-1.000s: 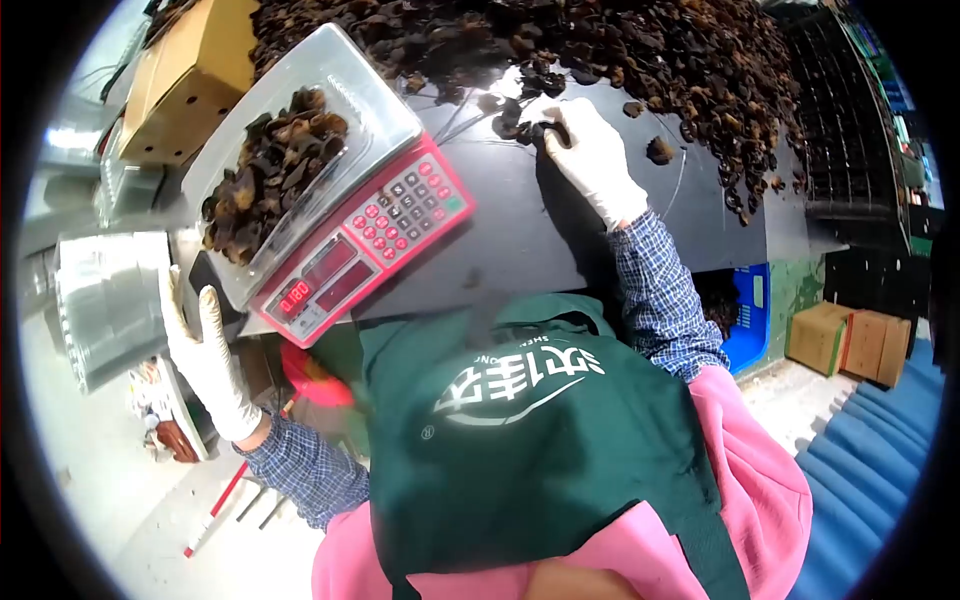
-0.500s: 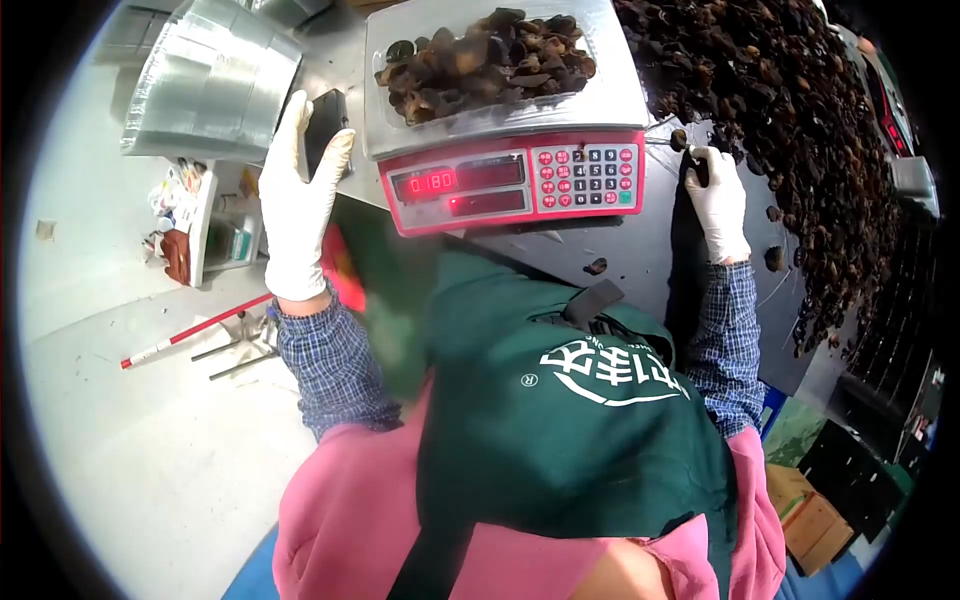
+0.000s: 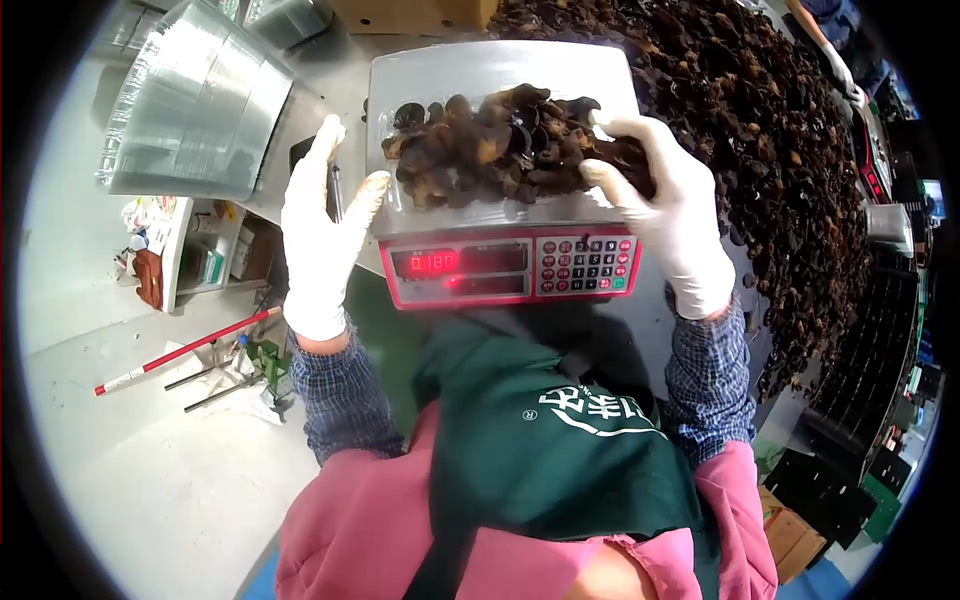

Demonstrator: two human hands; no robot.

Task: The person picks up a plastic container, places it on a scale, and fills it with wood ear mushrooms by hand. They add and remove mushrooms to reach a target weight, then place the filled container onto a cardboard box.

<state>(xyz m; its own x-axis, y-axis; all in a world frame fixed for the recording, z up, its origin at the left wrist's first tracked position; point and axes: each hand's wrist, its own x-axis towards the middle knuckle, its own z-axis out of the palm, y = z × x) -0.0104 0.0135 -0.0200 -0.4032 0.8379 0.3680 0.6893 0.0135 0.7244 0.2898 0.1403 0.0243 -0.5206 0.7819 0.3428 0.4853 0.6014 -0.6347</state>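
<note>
A clear plastic tray of dark, curled wood ear mushrooms (image 3: 480,150) rests on the metal platform of a red digital scale (image 3: 585,270), whose display reads 0.180. My right hand (image 3: 670,205), in a white glove, is at the tray's right end. Its thumb and fingers are curved around some dark wood ear pieces (image 3: 628,165); the palm side is partly hidden. My left hand (image 3: 325,235), also gloved in white, is raised beside the scale's left edge with thumb and fingers apart and nothing in it. Behind its fingers lies a dark phone-like object (image 3: 300,150), partly covered, and a pen-like stick (image 3: 336,190).
A large heap of wood ear mushrooms (image 3: 740,130) spreads over the table to the right. Stacked clear plastic trays (image 3: 200,110) stand at upper left. A cardboard box (image 3: 410,15) is behind the scale. Another person's gloved hand (image 3: 840,72) shows at upper right, near a second scale (image 3: 872,165).
My right hand has moved from the table right of the scale up to the tray's right end, with dark pieces in its grasp. My left hand stays open beside the scale. The view has shifted.
</note>
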